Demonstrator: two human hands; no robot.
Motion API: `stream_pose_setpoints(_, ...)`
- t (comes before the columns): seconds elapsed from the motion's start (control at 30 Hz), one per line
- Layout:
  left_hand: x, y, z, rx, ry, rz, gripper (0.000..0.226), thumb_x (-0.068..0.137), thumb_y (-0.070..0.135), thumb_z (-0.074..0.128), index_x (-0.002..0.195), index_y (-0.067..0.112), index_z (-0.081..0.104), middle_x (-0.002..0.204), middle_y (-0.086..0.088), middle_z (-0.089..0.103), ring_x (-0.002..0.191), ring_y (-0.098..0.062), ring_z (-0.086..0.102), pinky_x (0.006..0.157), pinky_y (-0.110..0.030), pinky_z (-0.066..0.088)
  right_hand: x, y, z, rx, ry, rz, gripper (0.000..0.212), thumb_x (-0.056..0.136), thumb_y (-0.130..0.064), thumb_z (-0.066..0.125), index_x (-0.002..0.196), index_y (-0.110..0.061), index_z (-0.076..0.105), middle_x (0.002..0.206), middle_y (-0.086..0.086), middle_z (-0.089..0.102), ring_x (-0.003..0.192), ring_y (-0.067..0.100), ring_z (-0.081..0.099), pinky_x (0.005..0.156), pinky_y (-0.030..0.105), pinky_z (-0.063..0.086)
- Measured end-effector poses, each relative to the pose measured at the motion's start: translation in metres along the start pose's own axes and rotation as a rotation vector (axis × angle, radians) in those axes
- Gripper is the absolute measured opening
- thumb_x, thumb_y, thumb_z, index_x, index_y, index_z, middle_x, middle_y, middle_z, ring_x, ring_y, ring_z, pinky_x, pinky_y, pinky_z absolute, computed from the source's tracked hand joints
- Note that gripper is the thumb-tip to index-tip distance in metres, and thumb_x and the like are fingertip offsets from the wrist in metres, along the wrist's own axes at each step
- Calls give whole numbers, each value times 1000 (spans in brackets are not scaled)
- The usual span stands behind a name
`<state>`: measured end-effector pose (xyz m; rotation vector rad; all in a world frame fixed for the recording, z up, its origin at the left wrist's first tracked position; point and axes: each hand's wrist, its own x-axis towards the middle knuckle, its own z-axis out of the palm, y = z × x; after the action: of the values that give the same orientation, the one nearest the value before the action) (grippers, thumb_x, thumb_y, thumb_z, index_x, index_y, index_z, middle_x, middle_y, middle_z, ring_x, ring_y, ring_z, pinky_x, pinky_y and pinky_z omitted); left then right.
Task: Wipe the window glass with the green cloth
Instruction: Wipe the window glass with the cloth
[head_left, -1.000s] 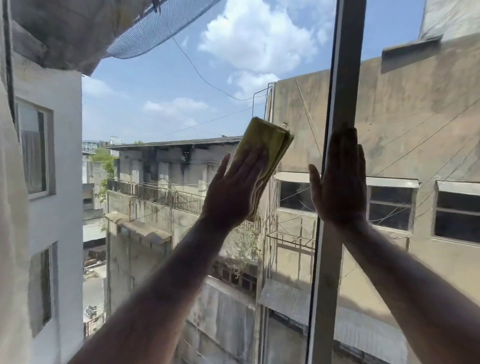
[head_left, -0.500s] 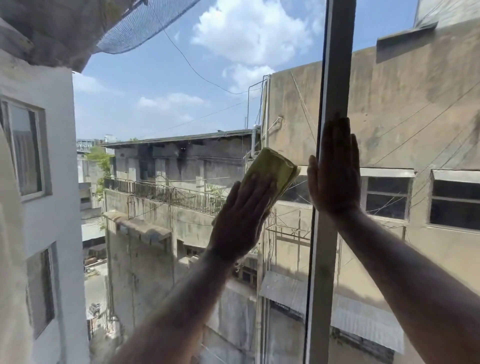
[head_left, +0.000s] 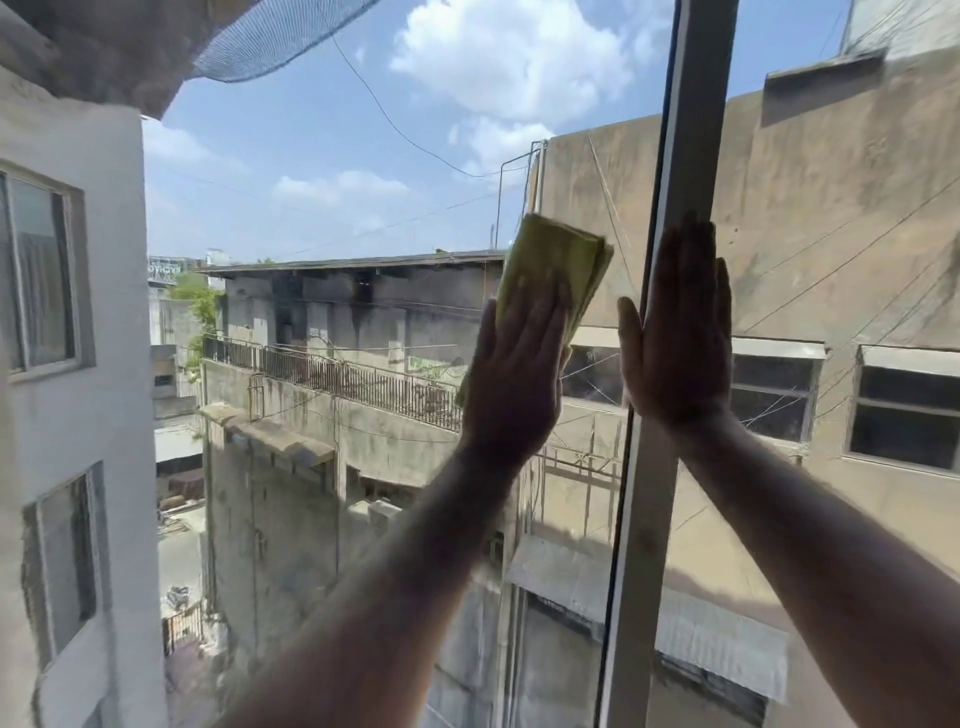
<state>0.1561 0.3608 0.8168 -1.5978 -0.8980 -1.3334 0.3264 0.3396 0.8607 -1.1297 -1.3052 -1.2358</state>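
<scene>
A folded green cloth (head_left: 558, 265) lies flat against the window glass (head_left: 322, 197), just left of the vertical frame bar (head_left: 691, 130). My left hand (head_left: 517, 374) presses on it with the palm flat and fingers straight, covering its lower half. My right hand (head_left: 675, 332) rests flat and spread on the frame bar and the pane beside it, holding nothing. Both forearms reach up from the bottom of the view.
The grey frame bar runs from top to bottom and splits the window into a wide left pane and a right pane (head_left: 841, 218). Through the glass I see concrete buildings, wires and sky. A white wall (head_left: 67, 415) with windows fills the left side.
My left hand slid the cloth down and then back up and to the right, closer to the frame bar. My right hand stayed flat on the bar.
</scene>
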Motion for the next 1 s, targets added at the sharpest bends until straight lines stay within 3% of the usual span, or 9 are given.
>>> stream_pose_setpoints(0.1, -69, 5, 0, -51, -151, 215, 68, 104, 16, 57, 164, 15, 25, 174, -5, 21, 163, -26, 16, 131, -52, 26, 0, 0, -1, -3, -8, 6, 66, 114, -37, 28, 167, 2, 17, 176, 25, 16, 166, 37, 15, 134, 53, 23)
stream_pose_setpoints(0.2, -114, -50, -21, -7, -228, 285, 66, 103, 12, 59, 162, 13, 30, 172, -10, 27, 161, -29, 23, 128, -56, 32, 0, 0, -1, 21, -6, 5, 66, 114, -37, 29, 167, 1, 15, 177, 23, 14, 167, 36, 13, 135, 53, 22)
stream_pose_setpoints(0.27, -115, -97, -41, 26, -181, 141, 59, 106, 16, 54, 160, 10, 33, 169, -14, 32, 159, -34, 28, 123, -62, 35, 0, 0, 0, 36, -5, 3, 67, 114, -36, 29, 167, 2, 15, 177, 23, 13, 167, 35, 12, 135, 52, 22)
stream_pose_setpoints(0.4, -35, -162, -68, 79, -2, -506, 58, 111, 28, 33, 163, 3, 23, 172, -17, 25, 161, -35, 22, 130, -57, 24, 0, 1, 2, 33, -2, 1, 68, 114, -37, 30, 167, 2, 14, 177, 24, 13, 167, 36, 12, 136, 52, 20)
stream_pose_setpoints(0.5, 39, -148, -63, 66, 91, -647, 60, 110, 33, 26, 164, 7, 20, 174, -10, 21, 162, -31, 19, 131, -53, 20, 0, 1, 1, 30, -6, 0, 68, 114, -37, 31, 167, 3, 14, 177, 24, 13, 167, 36, 11, 136, 52, 21)
stream_pose_setpoints(0.7, 11, -48, -21, 18, 5, -39, 54, 112, 24, 41, 161, 6, 30, 171, -12, 29, 161, -30, 21, 132, -53, 24, -1, 0, -2, 15, -32, 2, 68, 114, -37, 29, 167, 3, 14, 177, 25, 13, 167, 37, 11, 136, 52, 20)
stream_pose_setpoints(0.83, -51, -85, -35, 58, -141, 158, 56, 111, 27, 44, 162, 8, 28, 172, -11, 26, 162, -29, 19, 128, -56, 28, 0, -1, -4, 20, -37, 0, 68, 114, -35, 32, 166, 4, 14, 176, 27, 13, 166, 39, 12, 135, 54, 22)
stream_pose_setpoints(0.9, -59, -124, -52, 103, -116, -11, 57, 112, 29, 40, 163, 8, 25, 173, -12, 24, 162, -30, 19, 128, -58, 27, -1, -1, -5, 22, -41, 2, 68, 114, -34, 33, 166, 5, 15, 176, 28, 14, 166, 40, 12, 135, 54, 21)
stream_pose_setpoints(1.0, -24, -164, -69, 134, -11, -500, 59, 112, 34, 28, 164, 7, 18, 174, -13, 20, 162, -30, 18, 130, -57, 22, -1, -1, -5, 26, -44, 10, 68, 114, -36, 33, 166, 4, 15, 176, 27, 13, 167, 39, 11, 136, 52, 20)
